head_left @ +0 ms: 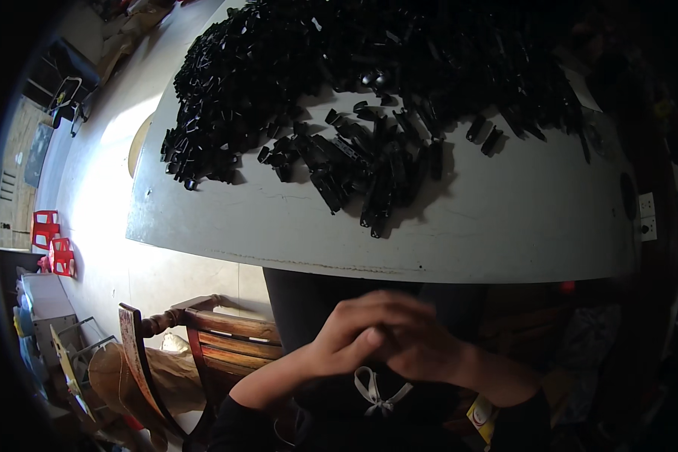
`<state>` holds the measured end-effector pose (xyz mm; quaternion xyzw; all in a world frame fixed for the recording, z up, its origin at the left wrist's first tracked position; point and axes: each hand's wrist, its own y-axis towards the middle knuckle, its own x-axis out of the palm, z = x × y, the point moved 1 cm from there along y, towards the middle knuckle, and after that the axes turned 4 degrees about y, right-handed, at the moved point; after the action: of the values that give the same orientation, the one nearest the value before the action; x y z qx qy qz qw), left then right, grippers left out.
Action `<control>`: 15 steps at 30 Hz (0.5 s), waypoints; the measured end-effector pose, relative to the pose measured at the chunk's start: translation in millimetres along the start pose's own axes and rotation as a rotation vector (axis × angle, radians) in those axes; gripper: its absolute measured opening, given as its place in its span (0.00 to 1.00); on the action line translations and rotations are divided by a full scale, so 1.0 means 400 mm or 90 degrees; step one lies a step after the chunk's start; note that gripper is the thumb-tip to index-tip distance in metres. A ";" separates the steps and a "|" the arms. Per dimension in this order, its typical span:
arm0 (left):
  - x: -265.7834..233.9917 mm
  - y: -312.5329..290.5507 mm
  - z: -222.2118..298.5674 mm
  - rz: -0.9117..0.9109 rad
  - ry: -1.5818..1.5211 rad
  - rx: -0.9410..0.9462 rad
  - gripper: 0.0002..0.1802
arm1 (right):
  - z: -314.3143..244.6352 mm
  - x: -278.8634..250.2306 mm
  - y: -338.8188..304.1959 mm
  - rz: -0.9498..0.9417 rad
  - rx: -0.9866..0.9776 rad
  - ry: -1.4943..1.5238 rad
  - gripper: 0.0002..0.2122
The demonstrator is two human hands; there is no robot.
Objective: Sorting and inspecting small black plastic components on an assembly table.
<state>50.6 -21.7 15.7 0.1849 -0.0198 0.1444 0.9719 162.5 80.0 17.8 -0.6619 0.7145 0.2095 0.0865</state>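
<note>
Left hand (346,335) and right hand (428,352) overlap; blur leaves it impossible to tell whether the fingers (388,301) grip anything. Black pieces (380,162) heap the table (505,218). Beside the chair (233,329), a sack (109,371) hides its contents.

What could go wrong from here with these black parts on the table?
The big pile of black parts runs close to the left edge of the table, so a bump might drop some to the floor. The smaller heap overlaps untidily and could slide apart if nudged. The white drawstring sits just below the left hand and right hand, which could snag it.
</note>
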 end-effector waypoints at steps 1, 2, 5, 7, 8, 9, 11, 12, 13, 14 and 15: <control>-0.006 0.012 -0.005 0.065 0.109 0.012 0.19 | 0.014 -0.013 0.003 0.000 -0.001 -0.001 0.16; -0.024 0.018 -0.008 0.101 0.220 -0.004 0.13 | 0.028 -0.038 0.020 0.007 -0.050 -0.243 0.15; -0.137 0.005 -0.030 0.265 0.518 0.005 0.12 | 0.077 -0.113 0.102 0.012 -0.156 -0.515 0.09; -0.202 0.033 -0.040 0.383 0.611 -0.089 0.11 | 0.111 -0.136 0.150 0.055 -0.188 -0.592 0.08; -0.224 0.062 -0.050 0.406 0.659 -0.089 0.10 | 0.132 -0.148 0.162 0.056 -0.195 -0.624 0.09; -0.248 0.087 -0.053 0.432 0.711 -0.088 0.10 | 0.147 -0.159 0.175 0.057 -0.207 -0.654 0.09; -0.288 0.105 -0.064 0.411 0.744 -0.100 0.09 | 0.155 -0.173 0.197 0.047 -0.205 -0.684 0.07; -0.304 0.105 -0.070 0.385 0.775 -0.118 0.09 | 0.161 -0.179 0.203 0.044 -0.203 -0.683 0.06; -0.320 0.100 -0.070 0.388 0.777 -0.119 0.09 | 0.166 -0.183 0.205 0.041 -0.201 -0.683 0.05; -0.336 0.094 -0.069 0.368 0.764 -0.127 0.09 | 0.170 -0.185 0.206 0.032 -0.189 -0.671 0.04; -0.345 0.093 -0.072 0.345 0.745 -0.131 0.08 | 0.168 -0.188 0.203 0.030 -0.187 -0.675 0.04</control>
<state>-92.7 -15.9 -10.8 -0.0299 0.4528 0.4587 0.7640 80.5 179.0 2.7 -0.4548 0.5509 0.6137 0.3363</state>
